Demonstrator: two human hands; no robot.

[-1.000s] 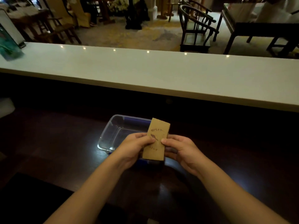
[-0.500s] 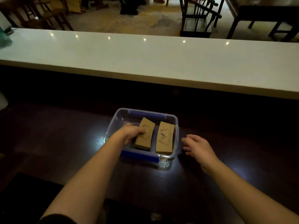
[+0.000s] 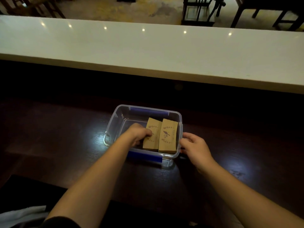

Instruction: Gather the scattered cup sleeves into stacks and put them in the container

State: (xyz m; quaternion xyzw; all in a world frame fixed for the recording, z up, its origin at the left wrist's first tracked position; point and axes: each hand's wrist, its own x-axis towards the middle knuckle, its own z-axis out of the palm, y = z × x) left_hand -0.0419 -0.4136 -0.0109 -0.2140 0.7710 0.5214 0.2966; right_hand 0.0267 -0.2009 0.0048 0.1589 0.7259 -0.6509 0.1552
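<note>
A clear plastic container (image 3: 115, 127) with blue latches sits on the dark wooden desk (image 3: 57, 137), and everything else is placed from it. Inside it lie 2 stacks of brown cup sleeves, side by side and touching: the left stack (image 3: 153, 134) slightly tilted toward the container's middle, the right stack (image 3: 168, 137) against the container's right wall, its printed bird-and-leaf emblem facing up. The left hand (image 3: 138, 134) reaches over the container's near rim and down inside, its grip curled with fingers pressed on the left edge of the left stack; whether it pinches the stack or only pushes it cannot be told. The right hand (image 3: 195, 148) rests outside the container's near right corner, its grip loosely spread with fingertips touching the wall and holding nothing. Beyond the container's far side runs a long pale counter (image 3: 148, 51) with small light reflections.
</note>
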